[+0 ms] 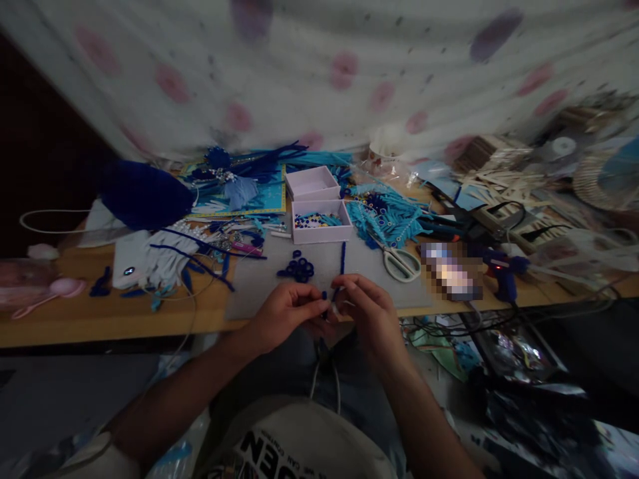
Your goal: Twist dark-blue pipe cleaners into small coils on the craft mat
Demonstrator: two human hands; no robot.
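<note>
Close together at the table's front edge, my left hand [287, 313] and my right hand [372, 313] both have their fingers closed in a pinch. A dark blue pipe cleaner [343, 258] rises straight up from my right fingers. Between my left thumb and forefinger a short dark blue end [324, 295] shows; whether it belongs to the same stem is hidden by the fingers. Just beyond my left hand lies a small heap of dark blue coiled rings [298, 269] on the grey mat [254, 279].
A white box [322, 233] with beads and its lid [312, 183] stand behind the mat. White-handled scissors [402, 265], a phone [452, 271] and a blue glue gun [503, 269] lie to the right. White and blue craft pieces [162, 256] spread at left. Cables hang at the front right.
</note>
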